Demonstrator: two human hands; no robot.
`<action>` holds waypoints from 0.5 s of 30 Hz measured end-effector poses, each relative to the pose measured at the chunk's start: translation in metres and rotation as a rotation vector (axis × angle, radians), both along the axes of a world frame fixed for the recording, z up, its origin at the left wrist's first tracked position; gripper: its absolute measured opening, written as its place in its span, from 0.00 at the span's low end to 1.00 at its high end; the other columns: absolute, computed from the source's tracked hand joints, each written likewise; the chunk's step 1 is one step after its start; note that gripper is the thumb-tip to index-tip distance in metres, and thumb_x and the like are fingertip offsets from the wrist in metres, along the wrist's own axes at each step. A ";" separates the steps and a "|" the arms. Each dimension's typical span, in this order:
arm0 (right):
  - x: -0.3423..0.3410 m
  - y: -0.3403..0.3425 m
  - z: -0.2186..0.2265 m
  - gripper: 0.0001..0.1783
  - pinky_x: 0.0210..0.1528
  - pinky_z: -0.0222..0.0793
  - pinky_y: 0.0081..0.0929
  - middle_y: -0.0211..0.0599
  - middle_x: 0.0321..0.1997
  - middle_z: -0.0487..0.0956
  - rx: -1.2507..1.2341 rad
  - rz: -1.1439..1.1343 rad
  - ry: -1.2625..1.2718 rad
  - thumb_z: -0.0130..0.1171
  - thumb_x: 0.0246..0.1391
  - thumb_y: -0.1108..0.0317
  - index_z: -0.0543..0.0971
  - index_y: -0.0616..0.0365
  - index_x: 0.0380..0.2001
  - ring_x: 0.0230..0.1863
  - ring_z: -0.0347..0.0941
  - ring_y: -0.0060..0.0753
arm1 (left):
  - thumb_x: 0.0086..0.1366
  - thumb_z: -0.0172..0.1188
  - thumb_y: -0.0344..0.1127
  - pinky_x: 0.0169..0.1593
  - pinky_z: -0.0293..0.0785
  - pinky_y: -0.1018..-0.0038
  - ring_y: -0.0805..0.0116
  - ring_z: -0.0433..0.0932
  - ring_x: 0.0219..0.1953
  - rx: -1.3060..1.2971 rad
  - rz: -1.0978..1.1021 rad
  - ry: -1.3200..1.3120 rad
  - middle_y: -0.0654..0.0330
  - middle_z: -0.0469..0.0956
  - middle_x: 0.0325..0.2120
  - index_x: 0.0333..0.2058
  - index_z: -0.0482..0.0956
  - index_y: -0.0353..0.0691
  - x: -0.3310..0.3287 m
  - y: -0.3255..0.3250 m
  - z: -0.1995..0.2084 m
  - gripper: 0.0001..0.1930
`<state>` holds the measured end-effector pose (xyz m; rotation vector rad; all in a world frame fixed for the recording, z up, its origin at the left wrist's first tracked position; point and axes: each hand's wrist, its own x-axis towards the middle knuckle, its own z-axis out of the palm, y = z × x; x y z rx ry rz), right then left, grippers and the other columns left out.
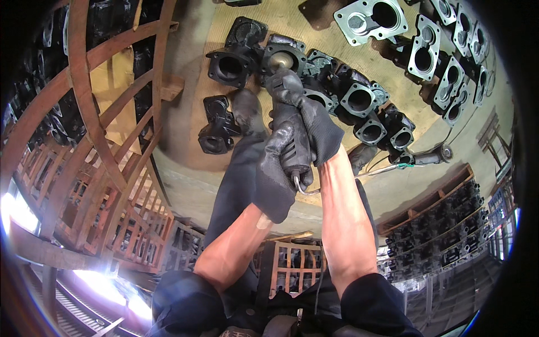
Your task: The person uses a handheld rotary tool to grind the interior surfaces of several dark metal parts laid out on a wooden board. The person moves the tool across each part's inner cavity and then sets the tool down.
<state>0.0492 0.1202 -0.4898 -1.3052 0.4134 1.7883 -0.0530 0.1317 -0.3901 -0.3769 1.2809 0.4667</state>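
Observation:
Both my hands wear black gloves and grip a black pneumatic hand grinder (pixel 294 149), a hose fitting at its near end. My left hand (pixel 274 174) is wrapped round the rear of the body. Farther forward, my right hand (pixel 317 121) closes over the front part. The tool's front end points at the round opening of a dark metal casting (pixel 296 46), where a brass-coloured round surface (pixel 281 59) shows. Whether the tool's tip touches it is hidden by my glove. Another dark casting (pixel 230 66) with a flanged opening stands just left of it.
More flanged castings (pixel 359 100) stand to the right on the wooden board (pixel 314 28), with machined-face castings (pixel 425 48) beyond. A single casting (pixel 216 136) lies near my left foot. The hose (pixel 387 169) runs right. Rust-brown crate frames (pixel 81 73) rise at left; stacked castings (pixel 435 236) fill the right.

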 end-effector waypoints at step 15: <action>0.000 0.003 0.018 0.14 0.27 0.74 0.24 0.37 0.28 0.78 0.006 -0.066 0.038 0.61 0.56 0.64 0.78 0.63 0.39 0.24 0.76 0.27 | 0.68 0.54 0.45 0.15 0.73 0.74 0.71 0.78 0.18 0.037 -0.050 0.046 0.60 0.82 0.27 0.40 0.78 0.41 -0.005 -0.004 0.001 0.13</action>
